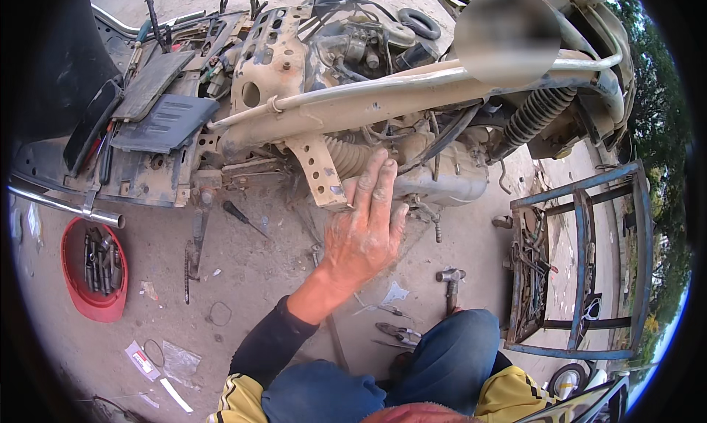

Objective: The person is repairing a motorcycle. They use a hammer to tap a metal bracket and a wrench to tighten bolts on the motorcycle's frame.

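My left hand (362, 235) reaches up from the lower left, its back toward me. Its fingers are stretched out, the thumb a little apart, and nothing shows in them. The fingers lie over the lower side of a stripped vehicle frame (324, 117), beside a tan bracket with holes (320, 174) and below a ribbed rubber boot (350, 158). Whether the fingertips touch the grey engine casing (445, 178) just to their right, I cannot tell. My right hand is out of sight; only its yellow sleeve (512, 390) shows at the lower right.
A red hard hat (71, 294) holding several sockets lies at left. A screwdriver (237, 213), hammer (451, 287) and pliers (398, 332) lie on the ground. On the right stands a blue metal rack (580, 268) with a tool tray (532, 264). A coil spring (541, 113) is on the frame.
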Demonstrator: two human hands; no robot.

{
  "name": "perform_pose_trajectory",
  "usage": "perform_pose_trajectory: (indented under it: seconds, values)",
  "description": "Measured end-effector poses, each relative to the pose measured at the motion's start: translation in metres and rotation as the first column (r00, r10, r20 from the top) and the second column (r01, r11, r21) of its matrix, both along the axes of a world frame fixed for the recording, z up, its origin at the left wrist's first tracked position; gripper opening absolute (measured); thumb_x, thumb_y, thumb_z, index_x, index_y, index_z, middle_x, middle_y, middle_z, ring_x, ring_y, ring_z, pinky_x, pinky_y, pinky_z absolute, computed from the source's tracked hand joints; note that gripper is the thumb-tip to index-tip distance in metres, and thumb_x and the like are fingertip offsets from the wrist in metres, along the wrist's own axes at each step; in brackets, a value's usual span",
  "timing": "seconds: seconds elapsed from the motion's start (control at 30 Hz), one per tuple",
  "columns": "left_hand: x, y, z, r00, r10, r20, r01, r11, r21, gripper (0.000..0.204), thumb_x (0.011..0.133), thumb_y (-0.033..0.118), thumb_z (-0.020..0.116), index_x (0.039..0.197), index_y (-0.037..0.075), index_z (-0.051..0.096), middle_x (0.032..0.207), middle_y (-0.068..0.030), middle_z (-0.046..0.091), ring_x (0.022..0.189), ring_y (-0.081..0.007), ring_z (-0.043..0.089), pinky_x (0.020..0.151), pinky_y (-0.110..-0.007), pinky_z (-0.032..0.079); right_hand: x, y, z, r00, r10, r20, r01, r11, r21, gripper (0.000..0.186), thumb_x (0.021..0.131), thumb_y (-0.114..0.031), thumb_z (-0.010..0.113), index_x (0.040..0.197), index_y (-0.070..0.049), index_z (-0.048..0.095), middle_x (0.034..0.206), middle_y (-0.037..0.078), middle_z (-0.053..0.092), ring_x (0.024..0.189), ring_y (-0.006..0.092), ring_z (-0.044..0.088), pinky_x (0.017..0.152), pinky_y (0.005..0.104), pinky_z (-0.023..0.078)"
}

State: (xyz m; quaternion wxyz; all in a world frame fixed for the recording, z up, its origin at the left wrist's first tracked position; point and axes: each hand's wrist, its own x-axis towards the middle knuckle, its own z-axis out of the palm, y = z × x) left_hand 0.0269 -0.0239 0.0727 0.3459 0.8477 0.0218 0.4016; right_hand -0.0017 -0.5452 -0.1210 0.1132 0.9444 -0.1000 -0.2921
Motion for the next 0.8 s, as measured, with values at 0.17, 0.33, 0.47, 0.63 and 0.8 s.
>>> perform_pose_trajectory:
  seconds: [0.17,0.33,0.47,0.63,0.8]
  values:
    - [0.014,-0.003,0.008,0.989,0.146,0.019,-0.147,0.985,0.092,0.058,0.092,0.02,0.07,0.141,-0.005,0.051,0.137,-0.0208,0.058,0.122,-0.0413,0.048,0.106,-0.051,0.038,0.003,-0.003,-0.009,1.0,0.015,0.012,-0.015,0.999,0.032,0.046,0.085,-0.034,0.078,0.11,0.002,0.064,0.108,0.026,0.07,0.103,0.0414,0.07,0.088,0.0493,0.056]
    - [0.021,-0.005,0.016,0.968,0.251,-0.01,-0.243,0.949,0.202,0.049,0.1,0.026,0.059,0.138,-0.004,0.055,0.129,-0.0219,0.061,0.126,-0.0404,0.048,0.108,-0.053,0.033,0.006,-0.006,-0.018,0.999,0.026,0.024,-0.027,0.998,0.058,0.046,0.085,-0.033,0.078,0.11,0.002,0.064,0.109,0.026,0.07,0.104,0.0413,0.07,0.088,0.0492,0.056]
    - [0.033,-0.001,0.021,0.967,0.254,0.012,-0.251,0.948,0.197,0.045,0.103,0.027,0.055,0.136,-0.003,0.056,0.124,-0.0216,0.063,0.125,-0.0378,0.051,0.107,-0.051,0.03,0.006,-0.01,-0.024,0.999,0.029,0.034,-0.032,0.996,0.079,0.045,0.085,-0.033,0.078,0.11,0.002,0.064,0.109,0.026,0.07,0.104,0.0413,0.07,0.088,0.0491,0.056]
    - [0.046,0.007,0.032,0.972,0.233,-0.039,-0.226,0.965,0.135,0.039,0.098,0.022,0.059,0.129,-0.002,0.057,0.115,-0.017,0.066,0.112,-0.0322,0.058,0.101,-0.048,0.033,0.01,-0.012,-0.031,0.998,0.051,0.046,-0.056,0.993,0.102,0.045,0.085,-0.032,0.077,0.111,0.002,0.063,0.11,0.025,0.07,0.104,0.0412,0.07,0.089,0.0489,0.056]
    - [0.066,0.003,0.042,0.962,0.255,-0.096,-0.227,0.946,0.231,0.027,0.093,0.015,0.06,0.114,0.0,0.052,0.109,-0.0183,0.063,0.1,-0.0399,0.059,0.09,-0.048,0.043,0.011,-0.017,-0.037,0.997,0.06,0.053,-0.066,0.991,0.115,0.045,0.085,-0.031,0.077,0.111,0.002,0.063,0.111,0.025,0.07,0.104,0.0412,0.07,0.089,0.0488,0.057]
